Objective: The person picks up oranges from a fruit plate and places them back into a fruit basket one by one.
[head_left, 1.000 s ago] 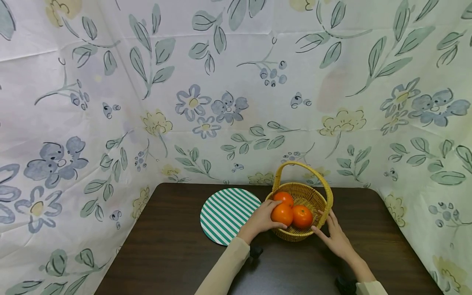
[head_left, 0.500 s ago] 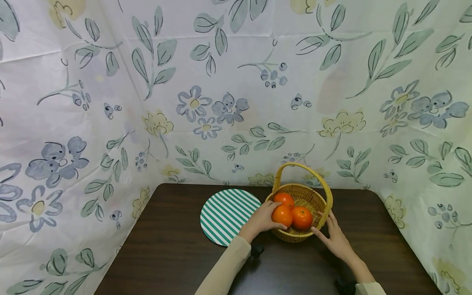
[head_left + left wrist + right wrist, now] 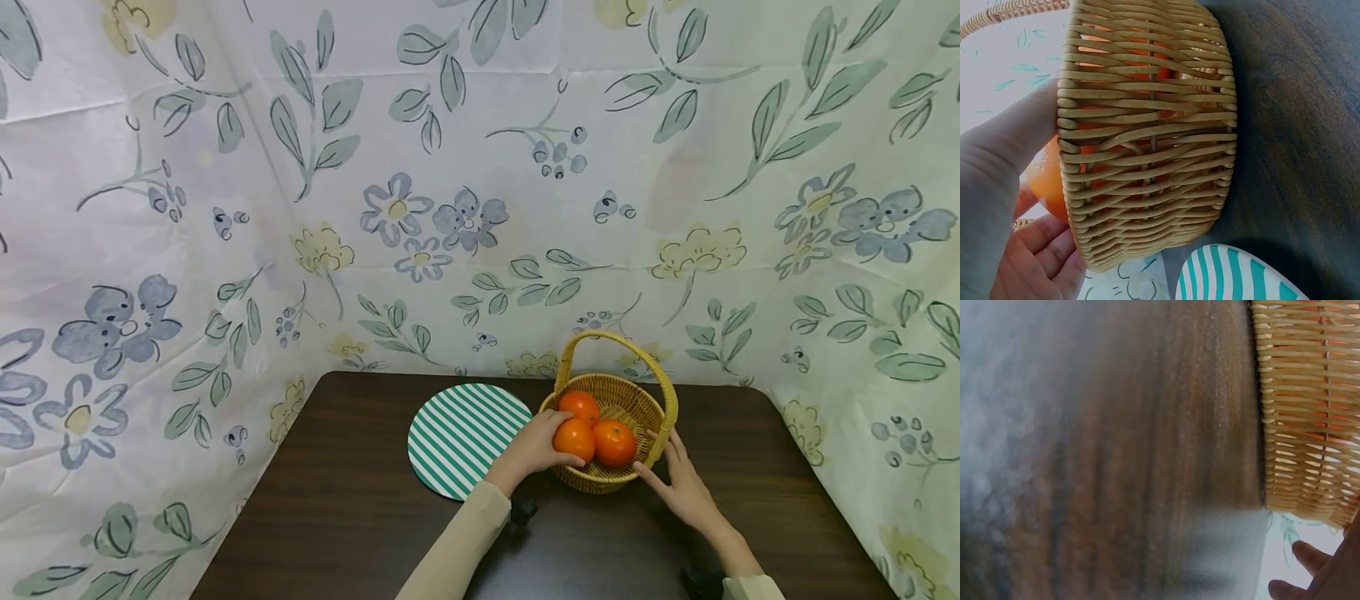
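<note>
A yellow wicker basket [image 3: 600,482] with a tall arched handle stands on the table, with 3 oranges in view inside it. My left hand [image 3: 534,443] reaches over its left rim and holds the front-left orange [image 3: 574,442], thumb on the near side, fingers on the far side. In the left wrist view, that orange [image 3: 1047,184] bulges above the rim between thumb and fingers. Behind it lies another orange [image 3: 581,406], and to its right a third orange [image 3: 615,442]. At the basket's right side, my right hand [image 3: 686,487] rests with spread, fairly straight fingers by the rim and handle.
A round green-and-white striped placemat [image 3: 465,437] lies left of the basket, partly behind my left hand. The dark wooden table [image 3: 337,517] runs back to a floral cloth [image 3: 465,317], which hangs behind and along both sides.
</note>
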`<state>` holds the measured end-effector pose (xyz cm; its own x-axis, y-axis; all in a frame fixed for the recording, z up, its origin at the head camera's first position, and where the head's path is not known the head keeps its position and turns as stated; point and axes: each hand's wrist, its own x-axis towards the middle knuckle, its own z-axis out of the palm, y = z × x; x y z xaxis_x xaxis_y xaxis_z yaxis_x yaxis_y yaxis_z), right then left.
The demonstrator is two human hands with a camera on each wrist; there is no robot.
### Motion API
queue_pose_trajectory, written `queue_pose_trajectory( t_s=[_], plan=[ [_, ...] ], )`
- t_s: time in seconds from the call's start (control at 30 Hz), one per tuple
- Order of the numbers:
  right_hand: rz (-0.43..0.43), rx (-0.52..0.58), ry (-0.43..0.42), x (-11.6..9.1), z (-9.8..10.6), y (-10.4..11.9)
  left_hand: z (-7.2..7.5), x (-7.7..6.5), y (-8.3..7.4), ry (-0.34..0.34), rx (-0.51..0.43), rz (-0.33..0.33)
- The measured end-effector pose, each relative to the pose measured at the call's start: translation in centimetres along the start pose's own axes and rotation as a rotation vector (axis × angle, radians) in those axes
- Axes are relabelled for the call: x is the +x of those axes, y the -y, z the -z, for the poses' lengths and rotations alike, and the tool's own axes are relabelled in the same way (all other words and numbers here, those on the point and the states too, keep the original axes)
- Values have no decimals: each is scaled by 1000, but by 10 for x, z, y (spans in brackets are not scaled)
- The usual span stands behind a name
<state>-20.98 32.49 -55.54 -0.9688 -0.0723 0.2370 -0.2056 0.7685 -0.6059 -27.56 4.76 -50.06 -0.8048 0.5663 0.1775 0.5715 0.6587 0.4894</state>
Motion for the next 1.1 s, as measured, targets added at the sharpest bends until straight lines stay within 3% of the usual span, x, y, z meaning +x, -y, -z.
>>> queue_pose_trajectory(
  t_s=[1.1],
  plan=[
    [-8,-28,11,1,2,2,3,0,-6,21,50,23]
  ],
)
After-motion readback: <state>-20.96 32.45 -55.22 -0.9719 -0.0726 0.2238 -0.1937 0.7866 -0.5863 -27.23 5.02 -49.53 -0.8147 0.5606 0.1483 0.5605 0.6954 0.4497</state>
